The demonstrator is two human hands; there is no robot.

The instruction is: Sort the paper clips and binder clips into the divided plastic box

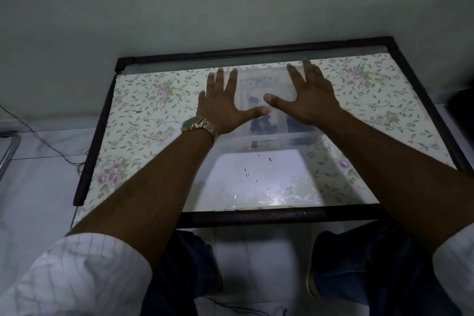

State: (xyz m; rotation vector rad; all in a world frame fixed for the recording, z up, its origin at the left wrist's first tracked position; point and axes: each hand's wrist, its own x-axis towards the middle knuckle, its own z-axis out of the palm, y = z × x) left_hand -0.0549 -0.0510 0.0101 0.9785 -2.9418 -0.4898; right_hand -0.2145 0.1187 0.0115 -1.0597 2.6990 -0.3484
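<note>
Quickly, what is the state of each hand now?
Left hand: open, fingers spread, holding nothing.
Right hand: open, fingers spread over the plastic box, holding nothing.

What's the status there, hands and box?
Left hand open, right hand open, both spread over the clear box. Dark clips inside, blurred. Nothing blocking.

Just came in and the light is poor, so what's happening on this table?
A person sits at a floral-topped table with both arms stretched out over a clear plastic box. The left hand, with a gold watch on its wrist, and the right hand are spread flat with straight fingers at either side of the box, holding nothing. Dark clips show through the plastic, blurred. A few small dark bits lie on the table nearer the person.
</note>
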